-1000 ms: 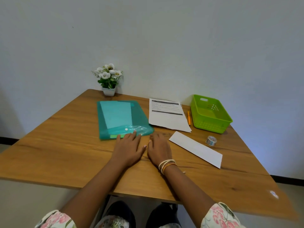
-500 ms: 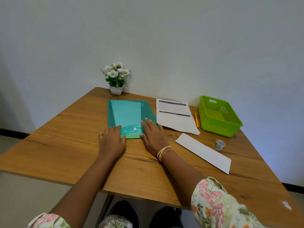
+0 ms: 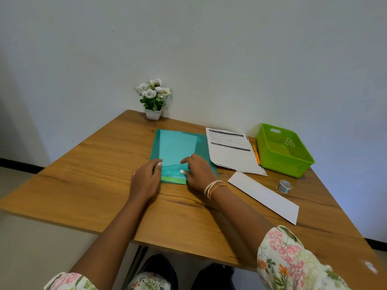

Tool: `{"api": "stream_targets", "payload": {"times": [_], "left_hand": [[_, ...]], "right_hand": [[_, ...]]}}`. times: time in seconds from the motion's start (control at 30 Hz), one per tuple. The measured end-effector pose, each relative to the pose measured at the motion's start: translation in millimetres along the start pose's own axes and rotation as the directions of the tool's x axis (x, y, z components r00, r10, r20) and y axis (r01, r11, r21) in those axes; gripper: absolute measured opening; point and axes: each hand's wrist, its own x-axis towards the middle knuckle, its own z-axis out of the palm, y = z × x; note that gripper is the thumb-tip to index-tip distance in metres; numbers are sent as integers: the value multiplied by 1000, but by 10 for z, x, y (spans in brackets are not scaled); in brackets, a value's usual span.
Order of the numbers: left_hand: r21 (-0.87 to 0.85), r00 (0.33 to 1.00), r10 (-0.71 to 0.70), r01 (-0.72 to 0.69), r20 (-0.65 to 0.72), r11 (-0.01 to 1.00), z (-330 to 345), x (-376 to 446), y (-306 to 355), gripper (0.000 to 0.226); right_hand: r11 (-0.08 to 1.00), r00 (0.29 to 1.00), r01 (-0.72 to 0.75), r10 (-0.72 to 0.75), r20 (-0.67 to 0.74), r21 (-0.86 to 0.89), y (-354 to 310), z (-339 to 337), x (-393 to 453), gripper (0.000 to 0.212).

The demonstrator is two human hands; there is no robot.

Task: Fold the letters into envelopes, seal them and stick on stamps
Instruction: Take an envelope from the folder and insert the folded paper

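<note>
A flat see-through teal plastic folder [image 3: 178, 151] lies in the middle of the brown wooden table [image 3: 83, 181], with its snap flap at the near end, close to the person. That makes it easy to open. It seems to hold paper, and a green strip shows at its near edge.

The left hand [image 3: 145, 181] rests flat on the folder's near left corner, thumb on the plastic. It looks like it is pressing down to keep the folder from sliding. It is not closed around anything.

The right hand [image 3: 199, 173] lies on the near right part of the folder, its fingers bent toward the small white round snap button [image 3: 181, 171]. The fingertips touch the flap beside the button, but nothing is pinched yet. I think the person is about to pop the flap open.

Both arms reach straight forward from the body, wrists low on the table.

The printed white paper letters [image 3: 230, 152] sit in a small stack just right of the folder. A long white paper envelope [image 3: 263, 196] lies nearer, on the right side, not touched. A small shiny roll of tape [image 3: 284, 186] sits near it, and a bright green plastic basket [image 3: 293, 164] stands behind.

No letter is folded yet.
</note>
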Motion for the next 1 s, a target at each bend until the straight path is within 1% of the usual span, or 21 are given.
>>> {"api": "stream_targets", "payload": {"times": [0.07, 0.17, 0.23, 0.3, 0.33, 0.47, 0.53, 0.63, 0.7, 0.8, 0.87, 0.9, 0.93, 1.0], "left_hand": [[17, 1000, 3, -3, 3, 1000, 4, -7, 0, 34], [8, 1000, -14, 14, 8, 1000, 3, -8, -7, 36], [6, 999, -35, 35, 20, 999, 7, -2, -7, 38], [18, 999, -47, 47, 21, 999, 9, -2, 5, 39], [22, 999, -50, 49, 18, 999, 10, -3, 19, 39], [73, 998, -60, 58, 14, 996, 17, 1, 65, 38], [79, 998, -60, 59, 9, 995, 19, 2, 69, 37], [77, 998, -63, 62, 10, 995, 22, 8, 57, 37], [47, 998, -56, 55, 17, 997, 15, 6, 48, 39], [-56, 996, -77, 79, 36, 995, -6, 9, 25, 43], [-133, 994, -95, 101, 55, 986, -5, 27, -16, 48], [-177, 992, -108, 118, 67, 977, -7, 38, -32, 52], [-219, 990, -120, 134, 77, 967, -6, 45, -43, 55], [-240, 986, -132, 153, 103, 959, -4, 62, -61, 58]], "right_hand": [[995, 996, -77, 74, 49, 57, -8, -41, -11, 38], [953, 957, -248, 214, 198, 171, 4, -88, 65, 41], [913, 921, -332, 259, 292, 236, 10, -108, 133, 33], [895, 909, -362, 277, 311, 262, 12, -140, 196, 20], [895, 912, -359, 275, 306, 266, 11, -155, 217, 20], [922, 946, -286, 228, 232, 261, -27, -155, 198, 17], [933, 970, -231, 200, 135, 277, -46, -144, 108, 13], [957, 994, -78, 95, -50, 281, -43, -154, -65, 8], [973, 991, -3, 33, -128, 230, -60, -159, -198, 8], [983, 977, 62, -25, -211, 170, -74, -184, -393, 6], [985, 970, 128, -100, -220, 118, -50, -192, -510, 5], [984, 969, 166, -149, -196, 71, -23, -179, -559, 5], [982, 972, 189, -183, -145, 27, 2, -161, -608, 5], [981, 981, 190, -190, -26, -32, 27, -120, -701, 5]]}}
